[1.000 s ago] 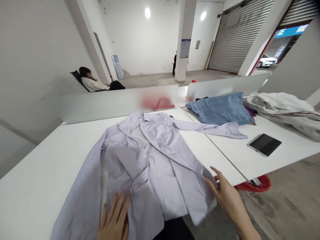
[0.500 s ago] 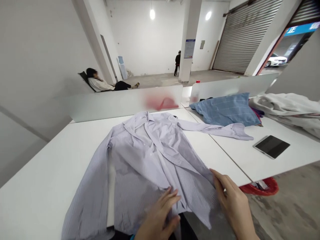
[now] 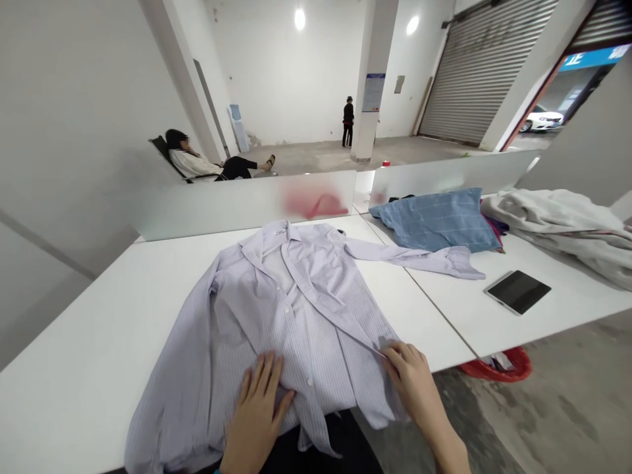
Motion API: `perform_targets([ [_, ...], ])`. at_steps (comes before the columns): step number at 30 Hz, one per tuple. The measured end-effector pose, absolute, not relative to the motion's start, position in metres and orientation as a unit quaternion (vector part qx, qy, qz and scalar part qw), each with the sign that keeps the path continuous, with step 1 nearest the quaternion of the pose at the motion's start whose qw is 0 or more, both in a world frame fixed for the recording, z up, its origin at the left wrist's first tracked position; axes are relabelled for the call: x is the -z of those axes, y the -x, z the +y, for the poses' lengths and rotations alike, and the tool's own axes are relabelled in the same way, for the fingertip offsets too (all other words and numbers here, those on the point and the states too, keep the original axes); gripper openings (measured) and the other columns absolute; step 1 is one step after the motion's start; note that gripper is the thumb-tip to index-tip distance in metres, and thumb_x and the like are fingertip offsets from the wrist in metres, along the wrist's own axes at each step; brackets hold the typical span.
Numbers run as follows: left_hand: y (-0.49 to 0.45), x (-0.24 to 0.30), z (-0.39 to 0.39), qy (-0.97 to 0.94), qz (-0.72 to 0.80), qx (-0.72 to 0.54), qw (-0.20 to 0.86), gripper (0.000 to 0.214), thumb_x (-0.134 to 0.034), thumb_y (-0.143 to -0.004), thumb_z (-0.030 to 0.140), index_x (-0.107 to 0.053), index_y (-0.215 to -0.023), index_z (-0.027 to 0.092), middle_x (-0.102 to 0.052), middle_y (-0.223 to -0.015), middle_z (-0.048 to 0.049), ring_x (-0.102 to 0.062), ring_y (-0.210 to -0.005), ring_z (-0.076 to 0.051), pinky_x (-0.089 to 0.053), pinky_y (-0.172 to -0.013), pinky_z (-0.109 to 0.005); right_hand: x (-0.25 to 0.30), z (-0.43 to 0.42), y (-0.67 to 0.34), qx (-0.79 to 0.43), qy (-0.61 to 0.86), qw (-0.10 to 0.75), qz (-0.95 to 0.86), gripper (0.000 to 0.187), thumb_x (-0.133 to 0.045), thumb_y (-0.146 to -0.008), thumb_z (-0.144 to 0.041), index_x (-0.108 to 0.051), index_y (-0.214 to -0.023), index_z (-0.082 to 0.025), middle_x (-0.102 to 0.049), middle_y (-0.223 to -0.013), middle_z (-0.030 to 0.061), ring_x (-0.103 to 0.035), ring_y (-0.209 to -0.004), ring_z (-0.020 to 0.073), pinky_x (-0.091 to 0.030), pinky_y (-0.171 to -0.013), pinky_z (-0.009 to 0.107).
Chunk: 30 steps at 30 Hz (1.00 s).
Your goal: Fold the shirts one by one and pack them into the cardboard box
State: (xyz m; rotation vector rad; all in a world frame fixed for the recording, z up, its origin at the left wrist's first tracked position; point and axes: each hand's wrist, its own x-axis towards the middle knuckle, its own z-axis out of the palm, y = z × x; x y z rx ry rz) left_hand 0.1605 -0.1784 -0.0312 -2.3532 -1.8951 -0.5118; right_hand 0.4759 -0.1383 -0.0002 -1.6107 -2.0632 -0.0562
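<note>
Room: a concrete-floored hall, with a reclining person [image 3: 192,158] on a chair and a standing person [image 3: 348,121] far beyond the frosted divider [image 3: 237,205].
Table: a white table [image 3: 83,368] holds everything below.
Beside the shirt: a blue checked cloth [image 3: 434,220], a pale cloth bundle [image 3: 557,227] and a tablet [image 3: 517,291] lie to the right.
Shirt: a striped shirt [image 3: 291,316] lies spread and rumpled, its hem hanging over the near table edge.
Left hand: the left hand [image 3: 257,415] is open, fingers spread, resting flat on the shirt front.
Right hand: the right hand [image 3: 407,375] is curled, pinching the shirt's front edge, forearm angled in from the lower right.
</note>
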Motion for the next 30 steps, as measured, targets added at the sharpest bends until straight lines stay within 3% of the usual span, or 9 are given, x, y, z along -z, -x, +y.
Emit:
perform_targets([
  [3, -0.158, 0.006, -0.162, 0.771, -0.619, 0.144, -0.037, 0.043, -0.035, -0.092, 0.04, -0.057, -0.126, 0.026, -0.059, -0.128, -0.0045, -0.052, -0.122, -0.025, -0.047, -0.098, -0.043, -0.026, -0.144, -0.467, -0.047, 0.628, 0.278, -0.726, 0.032, -0.034, -0.097, -0.034, -0.064, -0.099, -0.022, -0.069, -0.076, 0.0057, -0.065, -0.063, 0.0205, -0.046, -0.055, 0.028],
  [7, -0.136, -0.039, -0.102, 0.778, -0.605, 0.112, -0.123, 0.04, -0.031, -0.094, 0.034, -0.061, -0.118, 0.025, -0.067, -0.116, -0.002, -0.063, -0.104, -0.018, -0.049, -0.091, -0.032, -0.052, -0.154, -0.449, -0.072, 0.618, 0.282, -0.731, 0.033, -0.033, -0.097, -0.037, -0.059, -0.112, -0.024, -0.067, -0.067, 0.0017, -0.063, -0.054, 0.0185, -0.041, -0.048, 0.026],
  [9, -0.114, -0.057, -0.059, 0.753, -0.644, 0.1, -0.091, 0.039, -0.033, -0.092, 0.027, -0.061, -0.119, 0.022, -0.067, -0.116, -0.0048, -0.062, -0.106, -0.021, -0.048, -0.093, -0.034, -0.055, -0.16, -0.438, -0.048, 0.602, 0.273, -0.749, 0.035, -0.031, -0.097, -0.036, -0.059, -0.113, -0.022, -0.068, -0.072, 0.0037, -0.064, -0.059, 0.0195, -0.043, -0.051, 0.027],
  [13, -0.065, -0.074, 0.029, 0.725, -0.682, 0.086, -0.044, 0.05, -0.03, -0.085, 0.009, -0.052, -0.128, 0.016, -0.055, -0.131, -0.0119, -0.055, -0.116, -0.024, -0.042, -0.099, -0.04, -0.038, -0.173, -0.411, -0.043, 0.563, 0.307, -0.766, 0.035, -0.032, -0.097, -0.036, -0.061, -0.108, -0.021, -0.067, -0.098, 0.0101, -0.065, -0.088, 0.022, -0.049, -0.071, 0.032],
  [16, -0.04, -0.077, 0.082, 0.737, -0.673, 0.052, -0.027, 0.058, -0.033, -0.08, 0.004, -0.044, -0.135, 0.018, -0.044, -0.141, -0.0102, -0.049, -0.122, -0.023, -0.04, -0.101, -0.036, -0.018, -0.181, -0.386, -0.157, 0.582, 0.271, -0.751, 0.029, -0.034, -0.097, -0.033, -0.06, -0.104, -0.021, -0.07, -0.085, 0.0053, -0.068, -0.076, 0.0181, -0.048, -0.063, 0.026],
  [19, -0.028, -0.076, 0.119, 0.762, -0.647, 0.004, -0.018, 0.066, -0.037, -0.076, 0.0, -0.043, -0.136, 0.027, -0.033, -0.15, -0.004, -0.045, -0.127, -0.021, -0.037, -0.102, -0.034, -0.005, -0.183, -0.364, -0.205, 0.631, 0.196, -0.722, 0.024, -0.042, -0.095, -0.036, -0.057, -0.104, -0.019, -0.07, -0.07, 0.0021, -0.069, -0.064, 0.0202, -0.043, -0.053, 0.026],
  [25, -0.014, -0.07, 0.152, 0.784, -0.615, -0.088, 0.003, 0.047, -0.045, -0.078, 0.009, -0.06, -0.118, 0.029, -0.047, -0.14, -0.0063, -0.055, -0.114, -0.024, -0.042, -0.093, -0.035, -0.01, -0.181, -0.34, -0.188, 0.674, 0.053, -0.712, 0.015, -0.057, -0.086, -0.032, -0.057, -0.092, -0.018, -0.07, -0.067, 0.0062, -0.069, -0.065, 0.026, -0.038, -0.049, 0.025],
  [28, -0.009, -0.069, 0.156, 0.793, -0.601, -0.097, 0.033, 0.04, -0.042, -0.083, 0.011, -0.063, -0.112, 0.027, -0.055, -0.129, -0.0088, -0.056, -0.111, -0.024, -0.043, -0.091, -0.035, -0.012, -0.181, -0.341, -0.199, 0.659, 0.053, -0.723, 0.012, -0.05, -0.087, -0.02, -0.057, -0.096, -0.02, -0.071, -0.074, 0.007, -0.069, -0.066, 0.0247, -0.036, -0.05, 0.024],
  [30, -0.008, -0.071, 0.157, 0.797, -0.594, -0.097, 0.049, 0.037, -0.041, -0.084, 0.012, -0.065, -0.107, 0.027, -0.059, -0.119, -0.0094, -0.057, -0.108, -0.023, -0.043, -0.09, -0.035, -0.012, -0.183, -0.347, -0.243, 0.644, 0.098, -0.718, 0.012, -0.046, -0.087, -0.019, -0.056, -0.092, -0.021, -0.07, -0.073, 0.005, -0.068, -0.065, 0.0219, -0.035, -0.052, 0.024],
])
